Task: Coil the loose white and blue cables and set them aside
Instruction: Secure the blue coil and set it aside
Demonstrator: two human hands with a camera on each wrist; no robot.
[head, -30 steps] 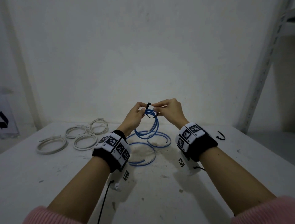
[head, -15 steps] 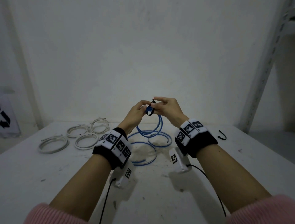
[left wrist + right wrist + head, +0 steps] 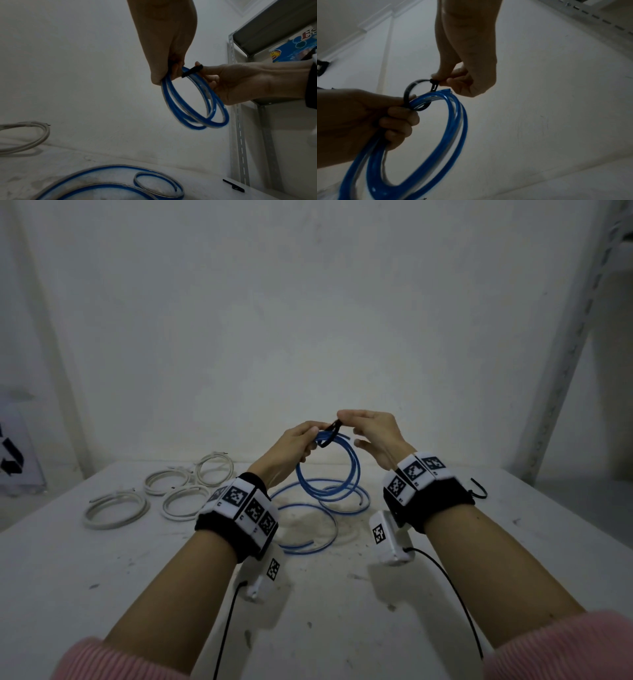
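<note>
Her right hand [image 3: 462,81] pinches the head of a black tie [image 3: 419,92]; her left hand [image 3: 373,119] grips the blue coil [image 3: 329,467] at its top, held above the table [image 3: 479,577]. The coil looks light and springy, so I'd hold it where the turns bunch. White coils [image 3: 150,498] lie off left.

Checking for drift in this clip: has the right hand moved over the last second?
Yes. In the head view the right hand, pinching the black tie, sits higher against the table's back edge than before, slightly raised.
</note>
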